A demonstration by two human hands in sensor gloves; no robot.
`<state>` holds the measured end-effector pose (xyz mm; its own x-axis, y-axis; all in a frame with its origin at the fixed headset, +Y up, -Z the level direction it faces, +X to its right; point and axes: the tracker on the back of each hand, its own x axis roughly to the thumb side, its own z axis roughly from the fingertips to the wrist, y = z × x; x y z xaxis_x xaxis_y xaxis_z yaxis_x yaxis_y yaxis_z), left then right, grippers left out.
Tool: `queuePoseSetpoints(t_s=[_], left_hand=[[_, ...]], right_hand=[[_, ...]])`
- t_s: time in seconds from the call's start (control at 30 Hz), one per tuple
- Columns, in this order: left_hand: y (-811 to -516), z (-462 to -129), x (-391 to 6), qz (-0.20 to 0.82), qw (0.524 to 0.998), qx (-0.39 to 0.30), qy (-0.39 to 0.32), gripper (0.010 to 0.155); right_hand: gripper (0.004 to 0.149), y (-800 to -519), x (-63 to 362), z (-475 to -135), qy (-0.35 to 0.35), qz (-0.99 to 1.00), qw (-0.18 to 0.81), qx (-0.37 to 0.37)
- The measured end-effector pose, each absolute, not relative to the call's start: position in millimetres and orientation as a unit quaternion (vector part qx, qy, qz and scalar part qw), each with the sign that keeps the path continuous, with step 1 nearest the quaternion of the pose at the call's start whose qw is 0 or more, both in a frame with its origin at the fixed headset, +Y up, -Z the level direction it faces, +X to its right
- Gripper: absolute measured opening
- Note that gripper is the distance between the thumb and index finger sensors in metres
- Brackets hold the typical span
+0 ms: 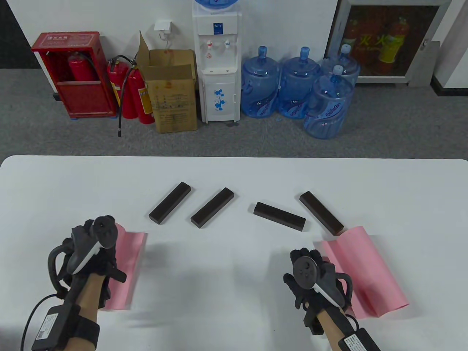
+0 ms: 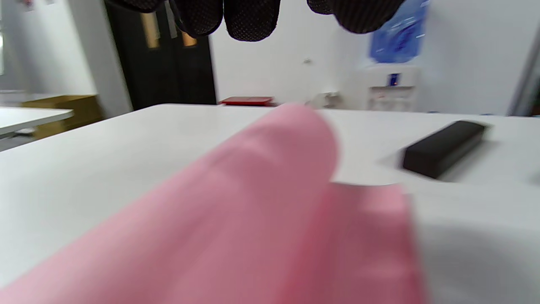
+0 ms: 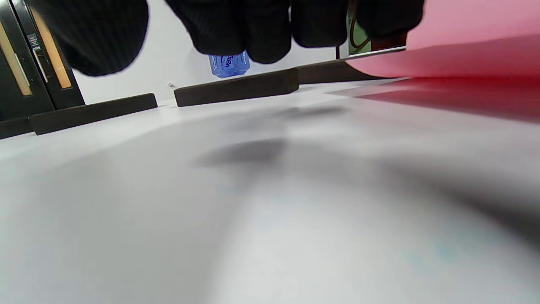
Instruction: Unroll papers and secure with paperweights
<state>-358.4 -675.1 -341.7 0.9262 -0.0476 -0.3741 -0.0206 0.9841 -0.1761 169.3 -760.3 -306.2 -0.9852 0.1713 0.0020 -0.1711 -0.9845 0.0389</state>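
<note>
Two pink papers lie partly curled on the white table (image 1: 234, 175). The left paper (image 1: 129, 270) lies under my left hand (image 1: 87, 237); in the left wrist view its roll (image 2: 261, 190) fills the foreground, and my fingertips (image 2: 249, 21) hang above it without touching. The right paper (image 1: 365, 274) lies just right of my right hand (image 1: 310, 257), which is empty and hovers low over the table; its fingers (image 3: 261, 29) hang beside the paper's raised edge (image 3: 464, 55). Several dark bar paperweights (image 1: 170, 207) (image 1: 212, 207) (image 1: 279, 216) (image 1: 321, 218) lie across the middle.
The rightmost bar touches the right paper's far corner. One bar (image 2: 443, 147) lies beyond the left roll; two bars (image 3: 236, 88) (image 3: 93, 112) lie ahead of my right hand. Beyond the table's far edge stand a water dispenser (image 1: 217, 62), bottles and a cardboard box.
</note>
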Motion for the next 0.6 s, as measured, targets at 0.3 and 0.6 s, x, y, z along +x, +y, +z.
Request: queuePoseSetpoints(t_s=[0.3,0.6], left_hand=[[-723,-329,-416,0.04,0.947,-0.149,0.283,0.063],[-747,-331,-376,0.115,0.945,-0.22,0.214,0.08]], right_hand=[[0.076,-761,169,-306,0.024,0.996,0.085,0.004],[0.076,-761,167,-306,0.028,0.996,0.079,0.01]])
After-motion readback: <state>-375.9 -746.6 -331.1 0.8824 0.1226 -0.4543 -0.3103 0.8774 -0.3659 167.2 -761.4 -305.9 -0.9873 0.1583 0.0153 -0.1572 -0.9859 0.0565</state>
